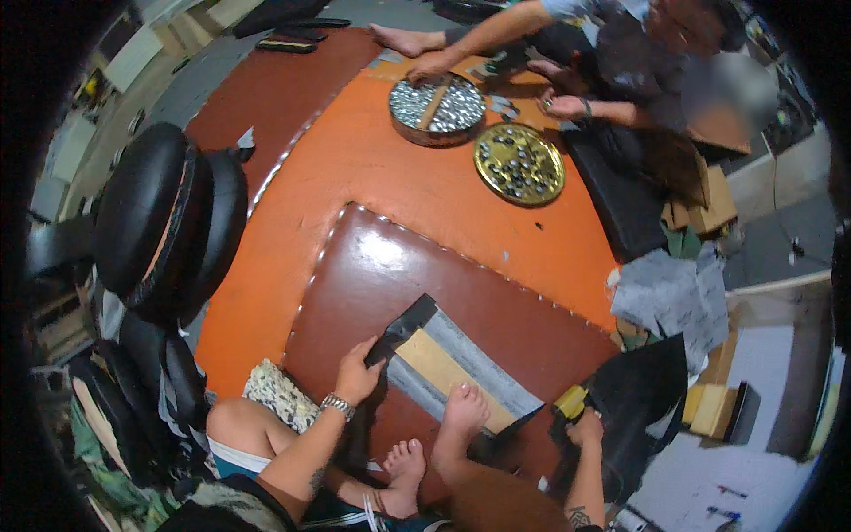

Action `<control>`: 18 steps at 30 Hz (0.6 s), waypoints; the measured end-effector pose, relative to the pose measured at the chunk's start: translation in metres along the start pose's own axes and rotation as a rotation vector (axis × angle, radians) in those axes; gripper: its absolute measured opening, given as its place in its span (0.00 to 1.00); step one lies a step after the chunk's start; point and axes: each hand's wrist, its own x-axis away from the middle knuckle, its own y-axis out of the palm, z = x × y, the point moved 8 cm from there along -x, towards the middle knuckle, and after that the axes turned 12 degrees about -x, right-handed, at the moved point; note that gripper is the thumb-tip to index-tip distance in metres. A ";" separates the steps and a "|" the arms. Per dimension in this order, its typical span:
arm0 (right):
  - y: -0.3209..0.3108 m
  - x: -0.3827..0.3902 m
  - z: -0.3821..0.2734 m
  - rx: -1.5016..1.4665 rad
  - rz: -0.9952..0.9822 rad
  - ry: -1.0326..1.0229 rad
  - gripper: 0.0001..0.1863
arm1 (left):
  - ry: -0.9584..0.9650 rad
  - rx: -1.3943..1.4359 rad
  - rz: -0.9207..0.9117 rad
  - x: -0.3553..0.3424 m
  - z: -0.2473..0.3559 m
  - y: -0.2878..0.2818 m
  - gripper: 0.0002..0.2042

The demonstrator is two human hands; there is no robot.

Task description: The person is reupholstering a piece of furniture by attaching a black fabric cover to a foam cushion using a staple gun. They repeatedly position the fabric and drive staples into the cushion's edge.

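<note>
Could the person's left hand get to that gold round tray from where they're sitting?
Probably not without shifting forward. The left hand is pressing down the dark strip close to the body, while the gold round tray lies far across the orange mat, beside another person's hands.

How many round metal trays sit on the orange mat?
2: a silver tray under the other person's hand at the far edge, and a gold tray just right of it. None seems hidden.
</note>
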 end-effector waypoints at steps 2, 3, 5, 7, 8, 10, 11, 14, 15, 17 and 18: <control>-0.018 0.001 -0.007 -0.016 0.043 -0.036 0.30 | -0.008 0.091 0.048 0.002 -0.013 0.003 0.28; -0.025 0.000 -0.022 -0.051 0.019 -0.102 0.31 | 0.009 0.137 0.098 -0.001 -0.017 0.001 0.26; -0.029 0.015 -0.048 -0.095 -0.054 -0.150 0.33 | -0.083 0.239 0.141 -0.001 -0.025 0.006 0.23; -0.042 0.029 -0.096 -0.087 0.001 -0.281 0.32 | -0.253 0.301 0.148 0.002 -0.028 0.015 0.22; -0.046 0.036 -0.126 -0.087 0.029 -0.351 0.32 | -0.379 0.312 0.134 0.006 -0.027 0.023 0.21; -0.057 0.047 -0.186 -0.053 0.163 -0.432 0.31 | -0.483 0.160 0.222 0.009 -0.016 0.021 0.18; -0.057 0.049 -0.219 0.022 0.168 -0.451 0.28 | -0.443 0.152 0.273 0.010 -0.007 0.017 0.18; -0.065 0.095 -0.328 0.067 0.382 -0.968 0.25 | -0.383 0.124 0.359 0.012 0.007 0.008 0.16; -0.055 0.101 -0.354 0.127 0.232 -1.037 0.31 | -0.377 0.125 0.348 0.011 0.006 0.007 0.17; -0.035 0.121 -0.402 0.297 0.160 -1.213 0.34 | -0.357 0.127 0.305 0.007 0.004 0.006 0.18; -0.023 0.129 -0.420 0.391 0.154 -1.289 0.36 | -0.320 0.147 0.315 0.006 0.007 0.005 0.17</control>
